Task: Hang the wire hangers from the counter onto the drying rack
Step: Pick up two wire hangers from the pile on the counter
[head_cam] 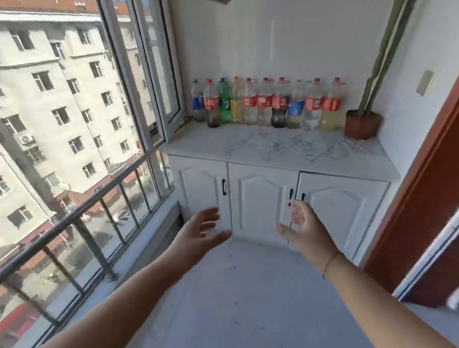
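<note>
While hands (203,227) (305,227) hover empty, hangers (280,146) lie beyond (counter (194,147)).

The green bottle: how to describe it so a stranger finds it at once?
On the counter at the balcony's end, a row of bottles stands against the wall. The green bottle is third from the window, the only green one among clear bottles.

A row of plastic bottles (265,104) stands beside a potted plant (362,124).

Bare floor (239,299) lies before the cabinet (259,201). Bottles (265,104) and a pot (361,125) line the counter's (197,150) rear edge.
</note>
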Demonstrator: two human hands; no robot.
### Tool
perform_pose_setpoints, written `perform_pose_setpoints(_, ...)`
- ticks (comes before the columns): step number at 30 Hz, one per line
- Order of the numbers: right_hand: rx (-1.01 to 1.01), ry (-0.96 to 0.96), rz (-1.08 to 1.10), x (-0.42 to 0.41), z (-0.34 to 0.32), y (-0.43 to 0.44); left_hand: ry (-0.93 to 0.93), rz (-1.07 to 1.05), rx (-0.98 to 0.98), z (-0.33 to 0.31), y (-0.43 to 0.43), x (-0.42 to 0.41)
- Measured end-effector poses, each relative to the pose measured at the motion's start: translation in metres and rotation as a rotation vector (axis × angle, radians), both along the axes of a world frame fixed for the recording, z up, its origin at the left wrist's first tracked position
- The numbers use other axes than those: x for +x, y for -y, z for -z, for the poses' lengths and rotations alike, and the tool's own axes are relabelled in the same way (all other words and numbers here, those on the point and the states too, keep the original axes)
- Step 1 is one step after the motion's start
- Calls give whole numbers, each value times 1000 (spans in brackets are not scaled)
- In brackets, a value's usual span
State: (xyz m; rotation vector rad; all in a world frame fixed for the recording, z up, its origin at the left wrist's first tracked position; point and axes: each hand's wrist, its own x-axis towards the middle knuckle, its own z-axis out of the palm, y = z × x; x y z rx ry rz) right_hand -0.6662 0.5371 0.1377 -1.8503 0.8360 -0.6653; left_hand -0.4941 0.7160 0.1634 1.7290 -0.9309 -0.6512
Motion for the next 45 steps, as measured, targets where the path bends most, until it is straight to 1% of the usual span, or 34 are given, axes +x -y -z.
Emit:
perform_pose_setpoints(3,-2,7,74,5,4,56,-4,46,9,3,67,21)
perform_pose_setpoints(9,3,-3,131,15,8,179,-21,85,-6,16,201,40)
perform_pose_setpoints(14,-22,-29,115,31,7,289,-44,54,-19,28,310,55)
perform_pose_setpoints(19,-78,-52,75,53,-2,395,-86,24,-24,33,402,64)
perform_pose_setpoints(22,-67,-67,76,72,-1,445,-107,8,-13,38,445,72)
perform_pose_setpoints(28,-15,-78,84,117,17,524,-90,19,42,52,518,108)
perform_pose_setpoints(33,-2,-96,174,157,37,597,-88,80,95,79,582,146)
perform_pose_setpoints(39,21,-185,268,206,54,676,-162,134,146,102,656,183)
perform_pose_setpoints(45,26,-286,293,249,81,736,-225,166,207,119,721,215)
